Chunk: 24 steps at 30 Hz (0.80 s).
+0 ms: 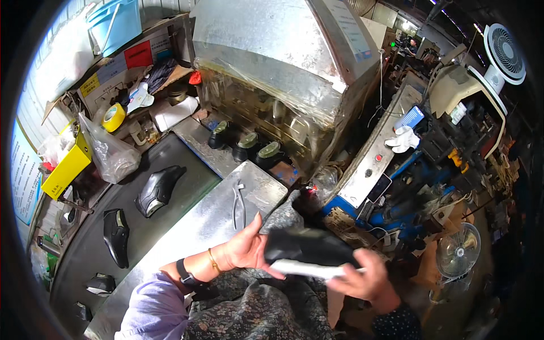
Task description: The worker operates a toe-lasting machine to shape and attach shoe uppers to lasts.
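A black shoe [306, 246] with a white sole edge is held level over my lap, slightly blurred by motion. My left hand [249, 249] grips one end of it, thumb raised and fingers underneath. At the other end, my right hand [362, 277] has its fingers on the white sole edge; its fingers are smeared. A pair of metal pincers [239, 205] lies on the bare metal table [187, 226], just beyond my left hand. Further left, a black shoe [160, 190] and a slip-on black shoe [116, 238] rest on the dark conveyor belt [85, 249].
Several black shoes on green lasts [247, 141] stand below a large metal hood [260, 34]. A white control panel [368, 164] with a white glove [402, 140] is at the right. Near the left edge are a yellow box [68, 164] and a plastic bag [110, 153]. A standing fan [459, 249] is at lower right.
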Motion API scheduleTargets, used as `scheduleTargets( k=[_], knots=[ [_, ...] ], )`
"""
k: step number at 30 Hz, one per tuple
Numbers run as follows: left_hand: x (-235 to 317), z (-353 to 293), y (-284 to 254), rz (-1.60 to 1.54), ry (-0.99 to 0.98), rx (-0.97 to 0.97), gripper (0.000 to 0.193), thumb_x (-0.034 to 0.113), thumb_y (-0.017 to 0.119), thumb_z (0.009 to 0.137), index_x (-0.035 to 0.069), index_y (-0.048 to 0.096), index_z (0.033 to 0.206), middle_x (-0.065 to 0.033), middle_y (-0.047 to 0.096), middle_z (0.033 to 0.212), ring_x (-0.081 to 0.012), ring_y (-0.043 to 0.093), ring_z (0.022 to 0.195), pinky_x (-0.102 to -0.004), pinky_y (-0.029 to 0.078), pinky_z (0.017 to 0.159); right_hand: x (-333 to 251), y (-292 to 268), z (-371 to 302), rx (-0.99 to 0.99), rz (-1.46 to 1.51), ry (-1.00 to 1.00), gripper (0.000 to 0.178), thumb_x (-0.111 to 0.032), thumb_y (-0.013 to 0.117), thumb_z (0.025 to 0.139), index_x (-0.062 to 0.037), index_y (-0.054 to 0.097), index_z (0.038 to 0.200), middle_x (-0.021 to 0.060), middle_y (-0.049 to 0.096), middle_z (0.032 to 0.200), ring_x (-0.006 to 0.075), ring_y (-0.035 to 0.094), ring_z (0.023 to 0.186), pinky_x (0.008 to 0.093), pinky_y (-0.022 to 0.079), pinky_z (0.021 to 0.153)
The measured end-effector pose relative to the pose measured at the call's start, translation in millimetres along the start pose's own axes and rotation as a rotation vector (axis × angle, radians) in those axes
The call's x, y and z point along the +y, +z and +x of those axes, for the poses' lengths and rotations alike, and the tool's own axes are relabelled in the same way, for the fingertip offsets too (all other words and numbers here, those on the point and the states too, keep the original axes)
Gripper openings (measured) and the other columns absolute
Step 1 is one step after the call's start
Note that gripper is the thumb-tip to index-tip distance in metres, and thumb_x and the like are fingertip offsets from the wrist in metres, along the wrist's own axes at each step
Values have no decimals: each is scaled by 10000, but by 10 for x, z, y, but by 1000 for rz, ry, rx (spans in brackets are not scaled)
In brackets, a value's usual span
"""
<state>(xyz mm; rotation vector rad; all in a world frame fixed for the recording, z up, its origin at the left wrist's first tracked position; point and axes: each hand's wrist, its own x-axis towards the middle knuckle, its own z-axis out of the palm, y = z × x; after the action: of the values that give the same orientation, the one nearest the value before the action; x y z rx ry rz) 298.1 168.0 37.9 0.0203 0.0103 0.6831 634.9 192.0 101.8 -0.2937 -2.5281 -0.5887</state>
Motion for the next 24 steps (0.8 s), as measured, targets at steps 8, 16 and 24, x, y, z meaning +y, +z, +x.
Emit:
scheduleTargets(
  k=[8, 16, 24],
  knots=[
    [32, -1226, -351, 431, 432, 538, 607, 113, 708, 840, -59, 438, 1355, -146, 621, 1188, -210, 623, 1077, -339, 504, 960, -244, 762, 293, -304, 505, 421, 503, -292, 759, 771, -145, 625, 1233, 183, 452, 1427, 361, 479, 1257, 488, 386, 1047],
    [2679, -1395, -536, 1631, 1436, 1429, 723, 206, 729, 776, -15, 439, 1400, -134, 665, 1173, -224, 649, 1007, -337, 499, 906, -817, 840, -1305, -292, 428, 1103, 341, -83, 677, 725, -37, 653, 1062, 249, 515, 1332, 435, 562, 1076, 479, 468, 913],
    [4934, -934, -1383, 1555, 408, 1624, 763, 264, 739, 797, 139, 410, 1474, -116, 671, 1177, -231, 629, 1038, -323, 470, 913, -1140, 960, -1117, -455, 158, 1285, 270, -124, 506, 962, -21, 655, 1162, 264, 534, 1319, 453, 496, 1195, 545, 394, 1003]
  ],
)
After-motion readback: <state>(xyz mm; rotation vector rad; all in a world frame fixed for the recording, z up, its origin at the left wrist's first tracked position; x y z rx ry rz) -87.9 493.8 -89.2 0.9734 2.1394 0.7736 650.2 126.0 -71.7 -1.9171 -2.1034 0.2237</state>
